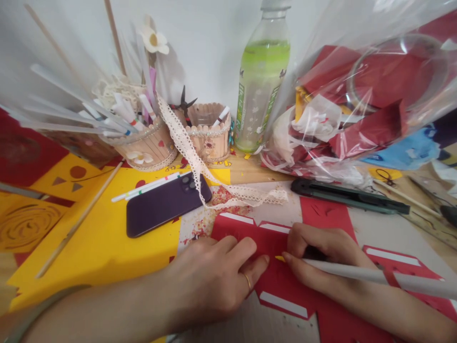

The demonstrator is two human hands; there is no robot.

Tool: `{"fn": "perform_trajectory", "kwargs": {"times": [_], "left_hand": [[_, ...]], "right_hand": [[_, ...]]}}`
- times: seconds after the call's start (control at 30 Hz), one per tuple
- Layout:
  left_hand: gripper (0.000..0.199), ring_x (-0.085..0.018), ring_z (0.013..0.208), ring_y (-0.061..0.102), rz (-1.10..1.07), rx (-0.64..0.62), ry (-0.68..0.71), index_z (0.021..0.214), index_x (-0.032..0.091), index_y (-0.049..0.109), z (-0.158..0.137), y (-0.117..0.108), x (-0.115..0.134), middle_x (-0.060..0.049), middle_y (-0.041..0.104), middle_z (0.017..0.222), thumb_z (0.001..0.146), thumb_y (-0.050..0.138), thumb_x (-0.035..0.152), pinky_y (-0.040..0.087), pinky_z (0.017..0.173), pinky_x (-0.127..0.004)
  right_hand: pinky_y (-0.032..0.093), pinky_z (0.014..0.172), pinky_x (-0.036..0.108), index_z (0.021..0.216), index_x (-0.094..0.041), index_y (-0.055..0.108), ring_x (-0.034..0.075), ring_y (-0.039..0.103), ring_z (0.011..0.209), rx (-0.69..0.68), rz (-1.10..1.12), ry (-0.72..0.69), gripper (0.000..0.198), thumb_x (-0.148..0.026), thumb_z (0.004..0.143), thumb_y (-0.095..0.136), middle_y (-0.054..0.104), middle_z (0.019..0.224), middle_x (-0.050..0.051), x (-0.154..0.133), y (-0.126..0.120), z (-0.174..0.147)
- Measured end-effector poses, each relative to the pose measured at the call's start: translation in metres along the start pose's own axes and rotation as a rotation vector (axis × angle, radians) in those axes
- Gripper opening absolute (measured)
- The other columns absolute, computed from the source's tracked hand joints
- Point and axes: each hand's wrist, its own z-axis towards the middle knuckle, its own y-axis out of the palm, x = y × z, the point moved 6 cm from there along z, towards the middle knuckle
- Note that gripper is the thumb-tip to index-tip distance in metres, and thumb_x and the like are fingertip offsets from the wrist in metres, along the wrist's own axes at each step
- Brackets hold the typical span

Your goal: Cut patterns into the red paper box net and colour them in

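My left hand (221,274), with a ring on one finger, presses its bent fingers on a cut piece of red paper (266,243). White strips lie along the paper's upper and lower flaps. My right hand (321,252) pinches a long pale pen-like stick (350,270) that runs back over the wrist to the right edge. A small yellow tip shows just left of the pinching fingers, close to the red paper. Whether it belongs to the stick I cannot tell. More red paper with a white strip (392,256) lies beyond the right wrist.
Behind the hands lie a purple phone (160,207), a lace ribbon (200,181) and a utility knife (350,196). Farther back stand two stick-sided holders (146,147), a bottle (262,81) and a clear bag of scraps (357,109). Yellow paper (114,243) covers the left side.
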Motion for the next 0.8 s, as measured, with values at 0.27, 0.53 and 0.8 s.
{"fn": "perform_trajectory", "kwargs": {"times": [0.27,0.53,0.8], "left_hand": [[0.007,-0.014,0.057,0.057,0.022,0.001,0.033,0.092,0.024,0.050,-0.0009,-0.0009,0.0010,0.004,0.051,0.065,0.092,0.046,0.030,0.034,0.044,-0.024],[0.008,-0.014,0.057,0.057,0.031,0.006,0.041,0.092,0.024,0.049,0.0002,-0.0004,0.0016,0.004,0.050,0.064,0.092,0.045,0.030,0.033,0.044,-0.025],[0.006,-0.013,0.057,0.057,0.013,0.020,0.053,0.094,0.024,0.048,-0.0004,-0.0023,0.0027,0.004,0.053,0.068,0.092,0.045,0.028,0.033,0.044,-0.024]], "right_hand": [[0.029,0.043,0.020,0.063,-0.021,0.041,0.009,0.037,0.050,0.025,-0.006,-0.020,0.022,-0.024,0.082,0.049,0.043,0.055,-0.006,0.0030,-0.0019,-0.0038],[0.026,0.041,0.020,0.063,-0.022,0.040,0.009,0.035,0.048,0.013,-0.006,-0.018,0.021,-0.023,0.082,0.048,0.042,0.054,-0.006,-0.0001,-0.0006,-0.0002],[0.029,0.042,0.021,0.062,-0.022,0.039,0.010,0.037,0.049,0.036,0.005,-0.009,0.023,-0.023,0.081,0.050,0.042,0.054,-0.006,0.0049,-0.0020,-0.0015]]}}
